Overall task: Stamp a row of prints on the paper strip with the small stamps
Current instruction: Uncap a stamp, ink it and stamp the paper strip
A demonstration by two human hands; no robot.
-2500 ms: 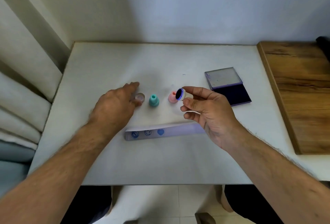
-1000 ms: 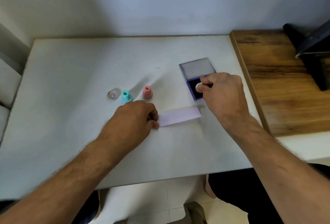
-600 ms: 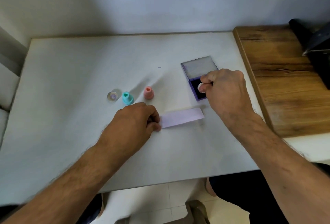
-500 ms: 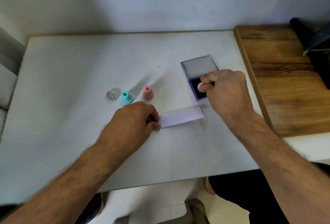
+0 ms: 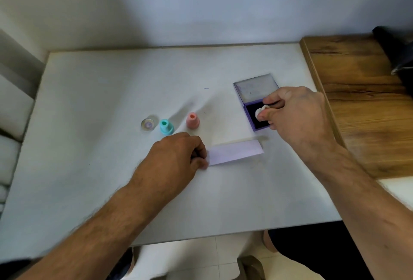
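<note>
The right hand (image 5: 297, 121) pinches a white stamp (image 5: 262, 111) over the ink pad (image 5: 257, 121), right of centre. The paper strip (image 5: 234, 152) lies lower left of it, long axis roughly left-right, its left end under the curled left hand (image 5: 176, 159).

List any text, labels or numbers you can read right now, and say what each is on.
None can be read.
Ink pad: lid shows faint smudges, no legible words.
Paper strip: visible part blank; the rest is under the left hand.
Clear stamp: a blurred mark, unreadable.
</note>
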